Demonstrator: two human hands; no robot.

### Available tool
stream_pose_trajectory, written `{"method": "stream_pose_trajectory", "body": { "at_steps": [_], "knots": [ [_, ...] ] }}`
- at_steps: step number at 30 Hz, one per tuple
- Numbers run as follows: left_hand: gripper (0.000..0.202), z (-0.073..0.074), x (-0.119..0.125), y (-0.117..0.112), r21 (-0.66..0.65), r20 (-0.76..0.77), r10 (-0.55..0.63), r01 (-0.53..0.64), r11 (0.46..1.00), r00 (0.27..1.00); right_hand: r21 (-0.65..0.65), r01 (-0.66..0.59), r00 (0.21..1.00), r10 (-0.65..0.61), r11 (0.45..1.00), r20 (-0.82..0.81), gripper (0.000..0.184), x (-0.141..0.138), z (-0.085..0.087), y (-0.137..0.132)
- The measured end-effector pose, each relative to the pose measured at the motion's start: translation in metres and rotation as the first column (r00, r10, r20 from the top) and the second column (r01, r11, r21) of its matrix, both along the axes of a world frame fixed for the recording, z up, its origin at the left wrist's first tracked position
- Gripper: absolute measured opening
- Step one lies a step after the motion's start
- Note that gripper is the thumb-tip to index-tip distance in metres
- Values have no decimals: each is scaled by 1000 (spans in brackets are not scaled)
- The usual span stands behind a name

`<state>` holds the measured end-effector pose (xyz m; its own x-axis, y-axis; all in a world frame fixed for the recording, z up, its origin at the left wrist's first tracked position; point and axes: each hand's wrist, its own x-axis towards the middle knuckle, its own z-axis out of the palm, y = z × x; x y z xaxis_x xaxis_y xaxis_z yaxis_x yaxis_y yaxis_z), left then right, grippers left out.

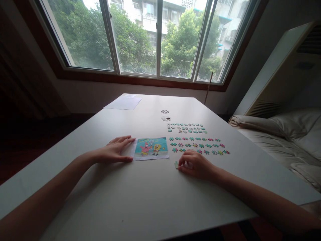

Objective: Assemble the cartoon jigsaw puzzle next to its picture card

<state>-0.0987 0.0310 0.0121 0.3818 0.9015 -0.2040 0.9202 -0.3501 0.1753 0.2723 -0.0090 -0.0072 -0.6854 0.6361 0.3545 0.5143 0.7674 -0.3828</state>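
My left hand (115, 149) lies flat on the white table (140, 201), fingers stretched out, its fingertips touching the left edge of a small cartoon picture card (150, 148). My right hand (197, 164) rests to the right of the card with fingers curled, pinching a pale puzzle piece (176, 164) against the tabletop. Just beyond that hand, several loose coloured puzzle pieces (198, 144) are laid out in rows, with a further group (187, 128) behind them.
Two small round objects (166, 118) sit past the pieces. A sheet of paper (123, 102) lies at the table's far left. A bed with pale bedding (283, 134) stands close to the table's right edge. Large windows fill the far wall.
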Motion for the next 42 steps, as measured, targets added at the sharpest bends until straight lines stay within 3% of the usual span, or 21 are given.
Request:
{"method": "stream_pose_trajectory", "body": {
  "at_steps": [13, 19, 24, 29, 34, 42],
  "knots": [
    [96, 2, 1, -1, -8, 0, 4, -4, 1000, 1000, -5, -15, 1000, 15, 1000, -7, 7, 0, 1, 0],
    [84, 5, -1, -1, 25, 120, 21, -24, 999, 993, -18, -53, 998, 53, 998, -22, 13, 0, -2, 1],
    [63, 11, 22, -14, 108, 221, -117, 95, 990, 968, -20, -47, 999, 47, 999, -14, 11, -2, -2, -1],
    [34, 10, 75, -55, 208, 244, -379, 333, 920, 893, -10, -48, 998, 47, 999, -28, 6, -11, -1, -8],
    [34, 8, 112, -86, 243, 152, -511, 469, 849, 846, 9, -55, 996, 55, 998, -64, 8, -19, -3, -12],
    [52, 5, 117, -92, 225, 85, -582, 553, 802, 809, -55, -95, 992, 89, 994, -92, 10, -15, -3, -12]
  ]
}}
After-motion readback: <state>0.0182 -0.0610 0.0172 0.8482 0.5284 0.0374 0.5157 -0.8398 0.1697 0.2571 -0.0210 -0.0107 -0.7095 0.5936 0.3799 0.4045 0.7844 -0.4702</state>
